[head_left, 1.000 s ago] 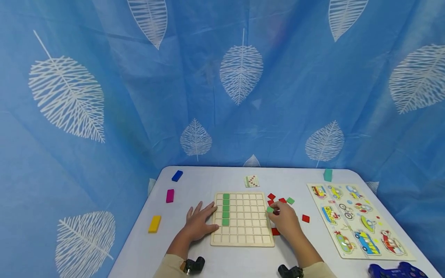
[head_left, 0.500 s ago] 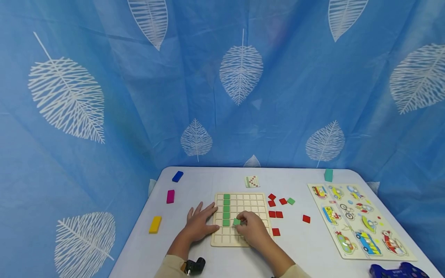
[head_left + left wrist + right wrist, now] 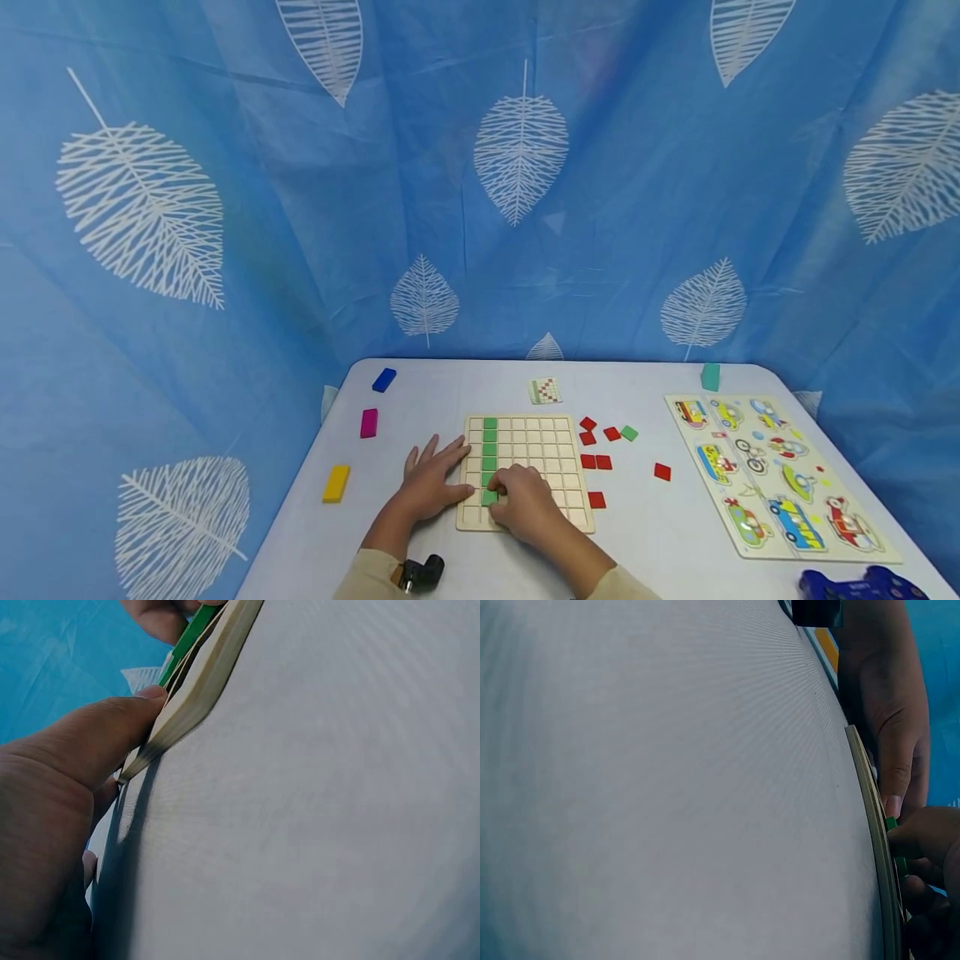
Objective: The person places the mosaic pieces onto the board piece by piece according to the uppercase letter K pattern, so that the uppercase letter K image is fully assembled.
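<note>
The right hand (image 3: 525, 504), low centre in the head view, has its fingers curled in, thumb and forefinger pinching a green tile (image 3: 489, 497) at the board's lower left. Its forearm slants in from the bottom edge, right of centre, up and leftward. The left hand (image 3: 432, 486), just left of centre, lies spread, its fingertips and thumb touching the left rim of the wooden grid board (image 3: 573, 483); the left wrist view shows the thumb on that edge. Its forearm rises up and rightward from the bottom, a black wrist camera (image 3: 423, 573) strapped on. Above the pinched tile runs a column of green tiles (image 3: 490, 448). Loose red tiles (image 3: 588, 461) lie right of the board, and a small pattern card (image 3: 544, 390) sits above it.
</note>
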Demonstrator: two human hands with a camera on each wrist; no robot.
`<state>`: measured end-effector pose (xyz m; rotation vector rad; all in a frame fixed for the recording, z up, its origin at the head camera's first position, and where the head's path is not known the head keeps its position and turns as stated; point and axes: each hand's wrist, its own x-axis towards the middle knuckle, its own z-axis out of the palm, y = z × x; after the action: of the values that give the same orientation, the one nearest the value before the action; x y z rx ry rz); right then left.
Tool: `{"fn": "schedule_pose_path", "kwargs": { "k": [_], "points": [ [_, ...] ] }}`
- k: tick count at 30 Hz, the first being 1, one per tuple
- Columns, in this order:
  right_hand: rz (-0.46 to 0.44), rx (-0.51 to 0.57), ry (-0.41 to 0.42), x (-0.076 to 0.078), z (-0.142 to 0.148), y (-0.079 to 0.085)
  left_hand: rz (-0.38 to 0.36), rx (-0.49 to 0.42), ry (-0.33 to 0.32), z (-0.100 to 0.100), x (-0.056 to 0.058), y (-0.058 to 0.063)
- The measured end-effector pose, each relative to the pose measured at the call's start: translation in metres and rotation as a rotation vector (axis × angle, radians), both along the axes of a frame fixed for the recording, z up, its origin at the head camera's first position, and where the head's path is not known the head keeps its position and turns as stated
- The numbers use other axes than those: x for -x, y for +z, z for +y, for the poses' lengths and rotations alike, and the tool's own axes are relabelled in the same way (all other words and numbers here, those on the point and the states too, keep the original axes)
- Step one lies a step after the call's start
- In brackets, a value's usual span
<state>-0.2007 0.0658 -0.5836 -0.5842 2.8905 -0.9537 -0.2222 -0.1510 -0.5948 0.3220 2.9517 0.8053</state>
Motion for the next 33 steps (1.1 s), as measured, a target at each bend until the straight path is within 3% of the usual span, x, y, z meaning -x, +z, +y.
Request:
{"fn": "schedule_pose_path", "kwargs": {
  "k": [33],
  "points": [
    [0.000,0.031,-0.001,0.0002,-0.0004,-0.0007,0.001,0.002,0.005,0.0008,0.0011,-0.0007]
  ]
}}
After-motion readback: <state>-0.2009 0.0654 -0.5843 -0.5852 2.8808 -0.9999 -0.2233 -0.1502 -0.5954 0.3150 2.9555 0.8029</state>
